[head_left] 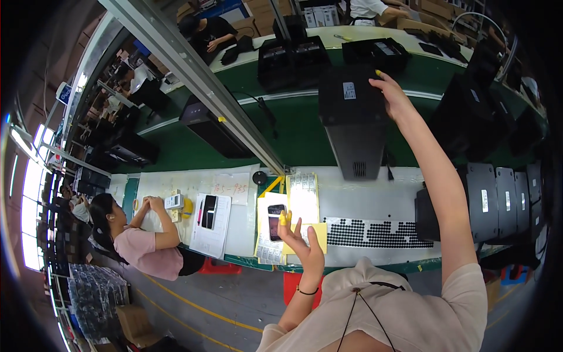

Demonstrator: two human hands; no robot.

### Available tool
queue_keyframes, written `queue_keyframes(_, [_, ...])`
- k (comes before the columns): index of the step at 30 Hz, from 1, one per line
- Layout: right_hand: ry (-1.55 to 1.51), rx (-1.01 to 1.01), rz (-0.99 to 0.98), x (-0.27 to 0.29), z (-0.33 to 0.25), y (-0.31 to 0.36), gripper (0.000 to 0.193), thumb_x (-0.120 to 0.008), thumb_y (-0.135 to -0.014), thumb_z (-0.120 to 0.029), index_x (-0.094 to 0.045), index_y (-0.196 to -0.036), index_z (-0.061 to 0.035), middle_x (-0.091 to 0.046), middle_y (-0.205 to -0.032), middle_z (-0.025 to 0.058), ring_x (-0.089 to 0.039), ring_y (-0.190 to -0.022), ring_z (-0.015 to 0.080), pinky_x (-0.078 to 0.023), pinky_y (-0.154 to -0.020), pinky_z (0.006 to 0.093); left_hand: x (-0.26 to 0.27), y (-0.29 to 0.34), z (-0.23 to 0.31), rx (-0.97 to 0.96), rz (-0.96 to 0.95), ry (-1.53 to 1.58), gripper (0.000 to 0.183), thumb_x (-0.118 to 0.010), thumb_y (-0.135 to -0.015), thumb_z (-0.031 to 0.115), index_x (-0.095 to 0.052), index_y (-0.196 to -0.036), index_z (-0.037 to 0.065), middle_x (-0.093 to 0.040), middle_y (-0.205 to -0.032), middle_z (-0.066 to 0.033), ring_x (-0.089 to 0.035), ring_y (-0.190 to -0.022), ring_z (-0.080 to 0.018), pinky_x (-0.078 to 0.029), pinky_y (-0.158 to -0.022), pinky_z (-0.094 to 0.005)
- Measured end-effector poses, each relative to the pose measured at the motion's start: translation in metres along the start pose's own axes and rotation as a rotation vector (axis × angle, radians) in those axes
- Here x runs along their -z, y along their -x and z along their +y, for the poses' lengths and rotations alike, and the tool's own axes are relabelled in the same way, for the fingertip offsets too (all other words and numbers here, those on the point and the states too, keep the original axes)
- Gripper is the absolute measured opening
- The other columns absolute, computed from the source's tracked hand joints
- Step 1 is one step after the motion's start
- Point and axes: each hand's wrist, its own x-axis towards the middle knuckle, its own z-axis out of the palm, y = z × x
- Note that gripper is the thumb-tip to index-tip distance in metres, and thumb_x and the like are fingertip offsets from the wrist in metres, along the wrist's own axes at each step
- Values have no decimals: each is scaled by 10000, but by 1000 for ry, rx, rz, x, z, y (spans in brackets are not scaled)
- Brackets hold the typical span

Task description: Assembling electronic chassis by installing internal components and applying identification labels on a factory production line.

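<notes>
My right hand point(394, 97) is stretched far forward, gripping the upper right edge of a tall black box-shaped appliance point(355, 126). The appliance has a small white label on its upper face and a vent grille low on its near side. A yellow finger cot covers one fingertip of that hand. My left hand point(302, 240) hovers over the near bench, fingers apart, one in a yellow cot. Beside it lies a phone point(274, 223) on sheets of labels point(302, 190) and yellow backing paper point(317, 234). I see nothing held in the left hand.
Rows of small black round pads point(375, 233) lie on the white bench. Black appliances point(484, 202) stand at the right. A metal post point(199, 85) crosses diagonally. A seated co-worker point(149, 240) is at the left, near a clipboard point(202, 240). The green conveyor point(293, 135) runs beyond.
</notes>
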Motion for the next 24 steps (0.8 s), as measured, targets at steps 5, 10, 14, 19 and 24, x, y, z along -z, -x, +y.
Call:
queue_keyframes(5, [-32,143,54,10,38,-38,584,-623,-874,-126,-372,-1400,-171,-543,-1227,112,-568,-1066,229,-496,-871,361,14,0,-16,86,42,-36,558,-469,-913,-11,-194,-1397,28,-285,-1390,-164,-335,-1297,-272,-335,-1058,-402])
queue_keyframes(10, [148,69,111,36,19,-74,660,-652,-861,-167,-318,-1427,-109,-510,-1267,154,-556,-1093,263,-447,-937,365,21,-11,-22,92,71,-57,504,-465,-917,-14,-256,-1374,27,-323,-1360,-150,-388,-1249,-254,-356,-1038,-381])
queue_keyframes(14, [486,255,60,21,38,-99,697,-669,-821,-99,-313,-1419,-64,-456,-1339,202,-452,-1245,303,-391,-1006,373,31,-38,-42,200,136,5,437,-463,-929,12,-318,-1341,4,-401,-1303,-143,-426,-1203,-231,-363,-1013,-341])
queue_keyframes(19, [553,354,307,47,45,-135,622,-667,-829,-129,-375,-1368,-24,-448,-1344,225,-435,-1262,326,-362,-1031,370,42,-150,-91,162,224,-25,389,-499,-943,127,-411,-1302,5,-482,-1215,-131,-470,-1135,-200,-387,-964,-305])
queue_keyframes(24, [843,1084,535,18,59,-86,424,-602,-872,-102,-456,-1250,21,-497,-1243,204,-457,-1177,352,-347,-1023,401,91,-365,-161,261,381,-75,643,-657,-851,461,-428,-1284,45,-484,-1199,-83,-496,-1025,-211,-402,-908,-343])
